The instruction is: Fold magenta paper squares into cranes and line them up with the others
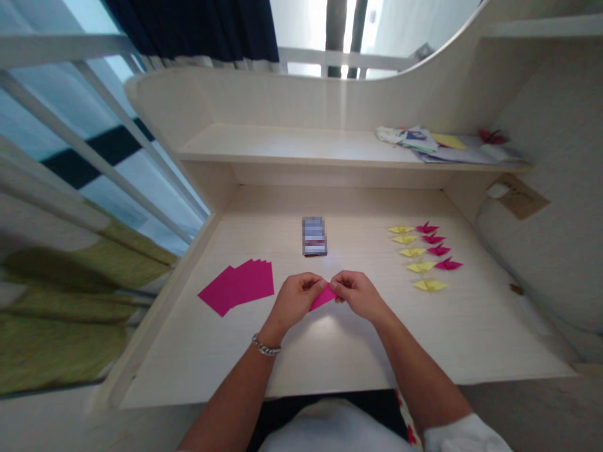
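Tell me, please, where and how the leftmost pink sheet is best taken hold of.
The leftmost pink sheet is probably best pinched at its near corner, coming from the near side: it lies flat but turned, so that corner juts clear of the other sheets onto bare desk.

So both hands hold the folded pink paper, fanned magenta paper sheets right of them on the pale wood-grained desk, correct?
Wrong side: in the head view, the fanned magenta paper sheets lie on the pale wood-grained desk, left of the left hand and right hand holding the folded pink paper.
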Available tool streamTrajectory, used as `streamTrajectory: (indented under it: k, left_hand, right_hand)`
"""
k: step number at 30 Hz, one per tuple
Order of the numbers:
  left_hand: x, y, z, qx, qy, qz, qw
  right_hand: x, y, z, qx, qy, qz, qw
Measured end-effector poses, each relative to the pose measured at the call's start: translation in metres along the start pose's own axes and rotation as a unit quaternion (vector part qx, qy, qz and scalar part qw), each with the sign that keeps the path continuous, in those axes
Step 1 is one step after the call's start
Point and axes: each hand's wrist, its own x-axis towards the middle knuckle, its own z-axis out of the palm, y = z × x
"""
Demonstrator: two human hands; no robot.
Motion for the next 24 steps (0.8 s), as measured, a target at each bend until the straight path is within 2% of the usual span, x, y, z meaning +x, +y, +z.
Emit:
streamTrajectory:
  k: [6,11,18,24]
  left_hand:
    - [0.002,-0.005,0.001,-0.035,0.042,-0.014,0.998]
    - [0.002,-0.004,-0.001,-0.022,0.055,-0.004,0.998]
    - [-0.001,0.000,0.001,0.015,0.030,0.025,0.999]
    - [0.001,-0.003,-0.006,-0.005,0.071,-0.007,0.997]
  right_hand:
    - [0.002,0.002,-0.001,0.019,-0.004,0.000,1.000]
    - [0.001,0.000,-0.002,-0.014,-0.003,-0.012,1.000]
    - [0.004,-0.007,0.001,-0.130,0.004,-0.036,0.991]
    - [-0.001,-0.007,-0.008,-0.115,-0.028,-0.011,0.993]
